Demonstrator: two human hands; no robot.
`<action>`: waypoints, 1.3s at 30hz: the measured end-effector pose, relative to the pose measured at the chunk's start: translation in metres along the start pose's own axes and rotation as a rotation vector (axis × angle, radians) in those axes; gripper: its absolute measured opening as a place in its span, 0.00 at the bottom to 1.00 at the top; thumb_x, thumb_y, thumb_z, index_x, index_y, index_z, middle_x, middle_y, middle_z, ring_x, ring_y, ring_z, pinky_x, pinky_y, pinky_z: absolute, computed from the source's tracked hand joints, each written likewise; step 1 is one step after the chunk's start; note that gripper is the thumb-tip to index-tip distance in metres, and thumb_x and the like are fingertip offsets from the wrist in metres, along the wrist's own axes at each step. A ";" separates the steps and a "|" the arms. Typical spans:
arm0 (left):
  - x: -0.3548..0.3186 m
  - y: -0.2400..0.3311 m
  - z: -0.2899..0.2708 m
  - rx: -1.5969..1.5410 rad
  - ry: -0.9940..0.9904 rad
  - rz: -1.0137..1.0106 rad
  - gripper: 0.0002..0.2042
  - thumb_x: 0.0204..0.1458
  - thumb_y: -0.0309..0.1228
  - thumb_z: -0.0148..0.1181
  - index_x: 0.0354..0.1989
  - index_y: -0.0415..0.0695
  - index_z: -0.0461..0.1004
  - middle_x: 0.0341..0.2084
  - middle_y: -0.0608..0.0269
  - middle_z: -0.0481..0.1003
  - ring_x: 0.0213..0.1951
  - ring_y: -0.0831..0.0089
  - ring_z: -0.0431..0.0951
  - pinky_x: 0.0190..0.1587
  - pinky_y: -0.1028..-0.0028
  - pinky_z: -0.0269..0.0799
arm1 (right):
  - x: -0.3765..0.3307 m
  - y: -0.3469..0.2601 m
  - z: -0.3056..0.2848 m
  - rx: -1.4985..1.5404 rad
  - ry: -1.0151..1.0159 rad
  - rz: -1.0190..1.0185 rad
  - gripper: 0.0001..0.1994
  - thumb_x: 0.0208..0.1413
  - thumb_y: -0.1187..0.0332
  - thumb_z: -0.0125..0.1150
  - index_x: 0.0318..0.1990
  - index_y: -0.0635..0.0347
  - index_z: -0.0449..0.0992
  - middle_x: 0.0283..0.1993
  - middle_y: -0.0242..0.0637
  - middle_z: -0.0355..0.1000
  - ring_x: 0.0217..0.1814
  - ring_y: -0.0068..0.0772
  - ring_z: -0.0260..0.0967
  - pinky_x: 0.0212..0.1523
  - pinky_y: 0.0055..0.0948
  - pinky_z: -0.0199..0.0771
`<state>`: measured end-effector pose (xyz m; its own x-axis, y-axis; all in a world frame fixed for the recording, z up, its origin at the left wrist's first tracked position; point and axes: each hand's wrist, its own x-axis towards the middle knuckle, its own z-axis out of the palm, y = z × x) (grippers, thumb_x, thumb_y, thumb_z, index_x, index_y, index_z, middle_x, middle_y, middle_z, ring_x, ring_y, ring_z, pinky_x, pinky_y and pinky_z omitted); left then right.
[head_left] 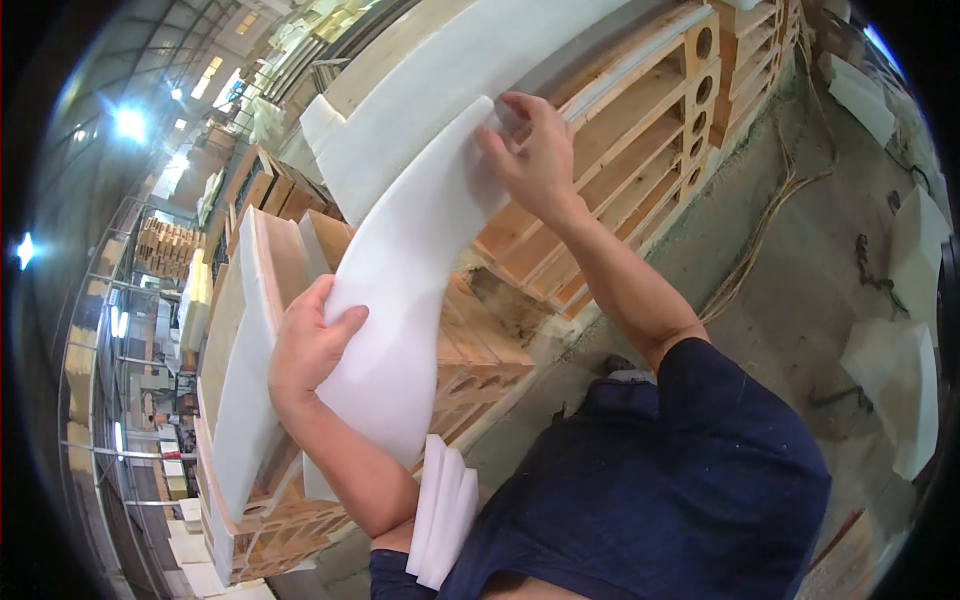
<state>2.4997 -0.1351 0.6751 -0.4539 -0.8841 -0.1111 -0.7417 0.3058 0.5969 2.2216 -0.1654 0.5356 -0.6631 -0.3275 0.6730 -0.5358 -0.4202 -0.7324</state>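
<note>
A long, curved white foam sheet (pixel 400 240) slants across the middle, over stacked wooden frames. My left hand (pixel 312 345) grips its left edge, with the thumb lying on the face and the fingers partly hidden behind. At the upper end, the fingers and thumb of my right hand (pixel 535 150) curl around the right edge; the fingertips are slightly blurred. Several folded white foam strips (pixel 445 510) are tucked between my left upper arm and body. Beyond the sheet, another white foam piece (pixel 400 140) covers a wooden frame.
Wooden frames (pixel 640 150) with round holes are stacked at the upper right. More foam-topped frames (pixel 245 420) stand at the left. White foam offcuts (pixel 895 390) and a cord (pixel 770 230) lie on the concrete floor (pixel 770 330). Metal racking runs along the far left.
</note>
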 end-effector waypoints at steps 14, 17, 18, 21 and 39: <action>0.007 0.017 0.003 0.377 0.192 -0.149 0.21 0.60 0.46 0.47 0.32 0.36 0.70 0.21 0.46 0.70 0.27 0.54 0.72 0.33 0.60 0.66 | -0.049 -0.067 0.038 0.021 -0.133 -0.321 0.19 0.35 0.59 0.77 0.31 0.53 0.71 0.29 0.30 0.69 0.34 0.34 0.65 0.35 0.34 0.62; 0.010 0.020 0.007 0.397 0.233 -0.121 0.21 0.61 0.46 0.46 0.33 0.36 0.71 0.23 0.46 0.72 0.28 0.51 0.73 0.35 0.58 0.66 | -0.047 -0.068 0.052 -0.044 -0.101 -0.304 0.19 0.36 0.59 0.76 0.31 0.54 0.72 0.28 0.32 0.68 0.35 0.37 0.67 0.36 0.34 0.64; 0.011 0.019 0.009 0.409 0.239 -0.100 0.21 0.61 0.46 0.46 0.33 0.36 0.71 0.24 0.45 0.72 0.29 0.50 0.73 0.35 0.58 0.67 | -0.050 -0.063 0.046 -0.004 -0.134 -0.260 0.18 0.37 0.59 0.76 0.32 0.55 0.72 0.28 0.32 0.68 0.35 0.37 0.67 0.36 0.34 0.65; 0.010 0.012 0.008 0.423 0.248 -0.060 0.21 0.61 0.47 0.46 0.33 0.37 0.72 0.24 0.45 0.73 0.29 0.50 0.74 0.36 0.58 0.67 | -0.060 -0.038 0.021 0.065 -0.151 -0.050 0.17 0.42 0.62 0.74 0.35 0.58 0.74 0.30 0.33 0.69 0.35 0.35 0.68 0.38 0.33 0.70; -0.004 0.005 0.009 0.286 0.260 -0.039 0.19 0.56 0.44 0.54 0.35 0.35 0.72 0.20 0.47 0.70 0.23 0.58 0.71 0.32 0.63 0.66 | -0.095 -0.019 0.012 0.027 -0.574 0.187 0.15 0.47 0.60 0.70 0.30 0.63 0.76 0.26 0.39 0.75 0.28 0.32 0.73 0.35 0.29 0.73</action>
<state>2.4936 -0.1271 0.6712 -0.3093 -0.9459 0.0979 -0.8805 0.3238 0.3462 2.3010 -0.1363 0.4866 -0.3530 -0.7993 0.4863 -0.4189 -0.3298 -0.8461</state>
